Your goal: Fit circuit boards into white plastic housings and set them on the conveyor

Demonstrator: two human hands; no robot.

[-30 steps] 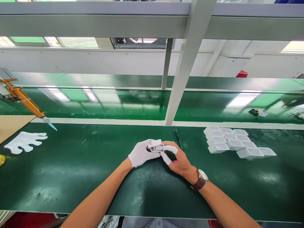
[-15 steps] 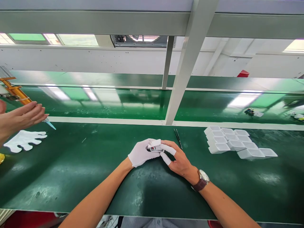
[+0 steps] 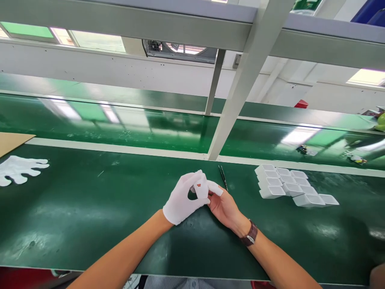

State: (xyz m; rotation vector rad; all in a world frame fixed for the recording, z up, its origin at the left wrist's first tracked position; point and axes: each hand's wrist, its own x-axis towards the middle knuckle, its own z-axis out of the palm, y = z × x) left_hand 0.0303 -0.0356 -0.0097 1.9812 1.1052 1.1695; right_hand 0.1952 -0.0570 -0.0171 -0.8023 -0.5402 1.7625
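My left hand, in a white glove, is closed on a small white piece with a red mark on its face. My right hand, with white covers on some fingers and a watch at the wrist, touches the piece's right side with its fingertips. Both hands are raised over the green table. Black tweezers lie just beyond my right hand.
Several small white trays stand grouped on the right. A flat white glove lies at the far left, near a brown board. A slanted grey post rises behind my hands.
The piece has been turned, so its white, red-marked face shows instead of the open metal side. The other person's hand and orange tool at the left are out of view. The view has tilted.
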